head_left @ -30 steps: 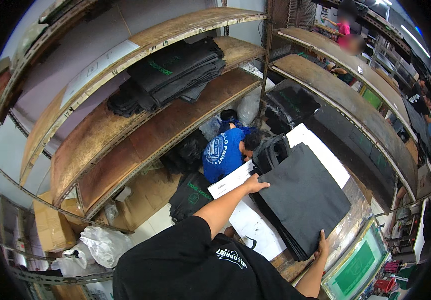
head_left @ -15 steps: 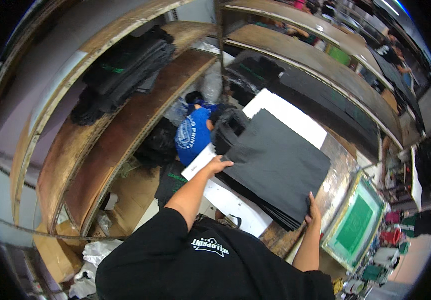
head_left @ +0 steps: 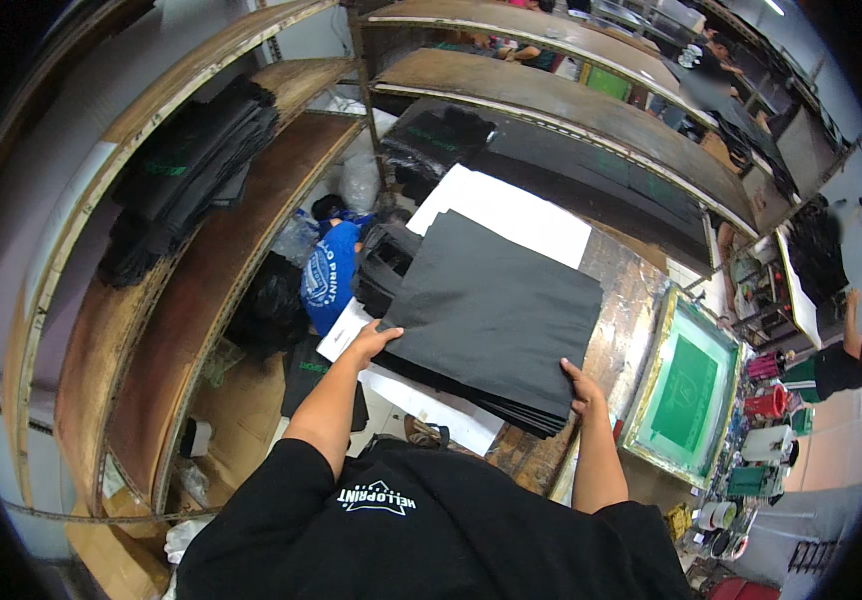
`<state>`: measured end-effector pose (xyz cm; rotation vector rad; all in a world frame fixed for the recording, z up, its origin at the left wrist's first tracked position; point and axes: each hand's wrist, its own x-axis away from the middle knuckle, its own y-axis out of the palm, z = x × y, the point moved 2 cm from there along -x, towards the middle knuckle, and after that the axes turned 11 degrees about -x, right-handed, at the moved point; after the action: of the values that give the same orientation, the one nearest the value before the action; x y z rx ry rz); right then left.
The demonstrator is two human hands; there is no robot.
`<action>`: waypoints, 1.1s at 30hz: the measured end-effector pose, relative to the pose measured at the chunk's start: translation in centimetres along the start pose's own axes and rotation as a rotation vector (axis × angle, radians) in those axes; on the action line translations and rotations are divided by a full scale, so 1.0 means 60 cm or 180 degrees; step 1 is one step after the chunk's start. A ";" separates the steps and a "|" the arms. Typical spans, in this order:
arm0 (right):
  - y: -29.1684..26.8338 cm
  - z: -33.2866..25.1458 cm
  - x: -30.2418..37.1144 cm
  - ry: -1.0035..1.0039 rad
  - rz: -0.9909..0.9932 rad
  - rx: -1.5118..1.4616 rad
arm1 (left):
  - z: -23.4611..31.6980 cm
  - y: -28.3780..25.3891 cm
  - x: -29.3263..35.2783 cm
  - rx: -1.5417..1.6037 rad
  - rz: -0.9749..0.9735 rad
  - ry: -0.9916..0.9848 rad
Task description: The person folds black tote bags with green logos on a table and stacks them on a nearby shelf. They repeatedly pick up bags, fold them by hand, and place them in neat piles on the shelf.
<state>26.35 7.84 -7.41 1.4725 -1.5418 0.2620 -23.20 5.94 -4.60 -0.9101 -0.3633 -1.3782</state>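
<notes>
A thick stack of black fabric bags point(head_left: 496, 310) lies in front of me over a white board point(head_left: 511, 210) on the worktable. Loop-like black handles point(head_left: 386, 265) bunch up at its left end. My left hand point(head_left: 375, 340) grips the stack's near left corner, thumb on top and fingers tucked beneath. At the right edge, my right hand point(head_left: 583, 388) holds the layered sheets, with its thumb up along the side. Several layers fan out slightly along the near edge.
Right of the stack stands a screen-printing frame point(head_left: 689, 385) with a green stencil. Ink tubs point(head_left: 766, 445) crowd beyond it. Wooden shelves point(head_left: 241, 210) with black bags point(head_left: 186, 165) rise at left. A person in a blue shirt point(head_left: 330, 275) is low beside the table; another person point(head_left: 831, 370) is far right.
My view has swung to the right, so the scene slides leftward. Both hands keep hold of the bag stack, which appears slightly turned.
</notes>
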 end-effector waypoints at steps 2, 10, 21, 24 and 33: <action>-0.007 0.012 -0.004 -0.0096 0.0167 0.0174 | -0.004 0.002 0.000 0.0008 -0.0016 0.0031; -0.001 0.026 0.016 -0.0282 0.0702 0.0855 | -0.021 0.013 0.033 0.0385 -0.0028 0.0619; 0.003 0.065 0.054 -0.0665 0.0464 0.0374 | -0.082 0.010 0.035 0.0499 0.0185 0.0347; -0.015 0.096 0.040 -0.0947 0.0498 0.0417 | -0.096 0.001 0.023 0.0260 0.0214 0.0408; 0.002 0.100 0.071 -0.1243 0.0615 0.0611 | -0.035 -0.028 0.090 0.0355 -0.0359 0.0604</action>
<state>24.18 0.82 -7.34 1.5906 -2.0254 0.2509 -24.26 0.88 -1.54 -0.6693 -0.3469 -1.5190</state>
